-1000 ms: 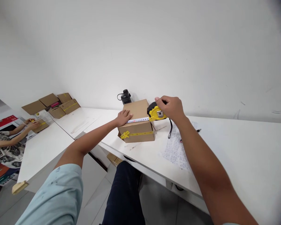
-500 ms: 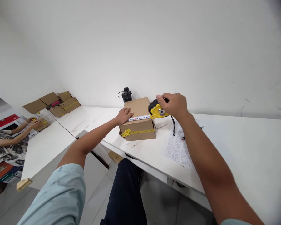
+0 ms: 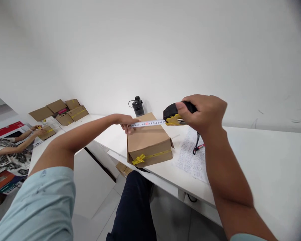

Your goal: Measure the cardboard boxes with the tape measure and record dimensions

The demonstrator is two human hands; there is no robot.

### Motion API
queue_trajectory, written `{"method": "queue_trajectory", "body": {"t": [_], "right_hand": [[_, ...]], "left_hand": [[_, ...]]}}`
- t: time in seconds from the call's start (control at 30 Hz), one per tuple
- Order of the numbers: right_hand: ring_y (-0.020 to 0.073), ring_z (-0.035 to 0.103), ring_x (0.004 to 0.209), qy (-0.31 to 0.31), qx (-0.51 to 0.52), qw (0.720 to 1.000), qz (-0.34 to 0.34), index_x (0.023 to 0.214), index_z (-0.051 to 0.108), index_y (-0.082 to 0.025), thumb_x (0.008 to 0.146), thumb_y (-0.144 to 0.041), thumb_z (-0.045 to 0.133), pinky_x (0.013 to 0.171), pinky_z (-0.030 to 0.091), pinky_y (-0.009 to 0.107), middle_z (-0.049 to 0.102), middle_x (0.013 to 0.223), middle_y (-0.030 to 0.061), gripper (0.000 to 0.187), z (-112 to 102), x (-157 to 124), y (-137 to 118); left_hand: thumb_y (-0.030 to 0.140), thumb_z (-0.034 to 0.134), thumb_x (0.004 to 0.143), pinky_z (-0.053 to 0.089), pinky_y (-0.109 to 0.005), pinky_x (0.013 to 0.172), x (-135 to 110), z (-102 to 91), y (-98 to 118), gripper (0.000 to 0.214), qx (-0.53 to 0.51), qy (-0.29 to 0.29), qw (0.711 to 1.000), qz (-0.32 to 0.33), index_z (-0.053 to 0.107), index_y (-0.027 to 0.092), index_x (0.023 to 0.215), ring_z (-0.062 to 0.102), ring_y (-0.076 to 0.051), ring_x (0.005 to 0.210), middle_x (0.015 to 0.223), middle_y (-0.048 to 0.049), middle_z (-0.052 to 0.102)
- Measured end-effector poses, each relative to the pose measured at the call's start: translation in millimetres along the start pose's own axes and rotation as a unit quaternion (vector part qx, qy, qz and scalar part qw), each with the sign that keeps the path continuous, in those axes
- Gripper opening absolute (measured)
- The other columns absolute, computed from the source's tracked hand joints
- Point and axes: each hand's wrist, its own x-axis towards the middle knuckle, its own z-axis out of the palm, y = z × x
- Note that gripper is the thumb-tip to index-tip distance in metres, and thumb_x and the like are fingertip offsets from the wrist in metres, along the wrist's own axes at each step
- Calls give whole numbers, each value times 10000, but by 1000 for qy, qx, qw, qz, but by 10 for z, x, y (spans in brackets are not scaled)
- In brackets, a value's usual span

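Holding the tape (image 3: 154, 123) straight across the box (image 3: 149, 140) works best, my right hand (image 3: 205, 109) gripping its case (image 3: 173, 115), my left hand (image 3: 126, 122) pinching its end.

I log one box (image 3: 150, 140): brown cardboard, top closed, yellow tape (image 3: 139, 159) along its near side, set askew by the tabletop (image 3: 261, 164) front edge. I log one tape measure (image 3: 174, 115): black-and-yellow case aloft at right, white numbered blade (image 3: 154, 123) extended leftward over the box.
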Motion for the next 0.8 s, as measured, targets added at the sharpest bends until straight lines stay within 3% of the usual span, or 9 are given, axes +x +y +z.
{"method": "queue_trajectory", "body": {"t": [0.03,0.13,0.2,0.27,0.33,0.4,0.5,0.67,0.8], "right_hand": [[204,585,657,5,-8,1000,10,754,706,-206,946,-638,478,619,313,344,688,697,82,525,-21,0,-4],[194,528,621,6,-35,999,33,722,672,-206,924,-665,511,615,272,349,651,660,79,526,-44,-1,-41],[183,491,596,1,-47,998,43,702,654,-205,914,-677,523,614,251,349,626,633,73,534,-46,5,-66],[173,466,583,-4,-54,997,53,692,645,-203,916,-680,523,611,237,346,608,617,67,542,-48,19,-72],[166,451,577,-13,-57,996,61,687,641,-200,918,-684,523,606,224,341,595,608,62,549,-52,34,-59],[165,446,580,-20,-59,996,66,691,640,-200,918,-694,526,605,215,340,582,605,59,556,-61,46,-44],[171,450,590,-16,-57,996,71,695,636,-206,920,-712,532,613,213,345,558,595,55,563,-85,55,-54],[180,490,608,2,-33,997,70,715,657,-208,920,-702,556,609,239,344,591,618,63,544,-70,32,-197],[174,544,607,-25,20,997,66,719,683,-203,940,-667,537,594,286,327,642,648,63,534,67,-47,-330]], "left_hand": [[826,360,941,549,-470,1019,42,-50,-9,831,7,21,1000,-7,771,146,1187,750,-363,1109,1146,-200,809],[770,301,980,480,-488,1135,261,-97,-64,813,-5,190,982,18,725,144,1280,661,-367,1298,1352,-206,743],[773,232,983,495,-457,1127,413,-40,-145,842,-70,223,971,49,674,166,1365,616,-348,1362,1477,-187,676],[814,262,948,535,-417,1080,519,60,-288,842,-120,190,972,71,665,201,1362,626,-330,1344,1503,-163,661],[854,441,861,544,-390,1066,565,168,-492,812,-125,181,973,76,663,230,1332,630,-322,1335,1515,-147,651],[868,546,782,577,-392,991,536,259,-711,840,-119,164,979,38,642,224,1312,647,-335,1305,1503,-170,648],[890,511,785,594,-401,883,330,353,-922,809,-83,142,986,-28,665,190,1159,690,-353,1198,1363,-212,710],[952,486,773,582,-431,833,-294,499,-780,812,-44,51,994,-91,706,187,935,750,-347,913,963,-185,788],[906,646,733,583,-384,810,-636,590,-599,739,-132,-101,982,-94,764,209,946,774,-314,898,1068,-160,814]]}}
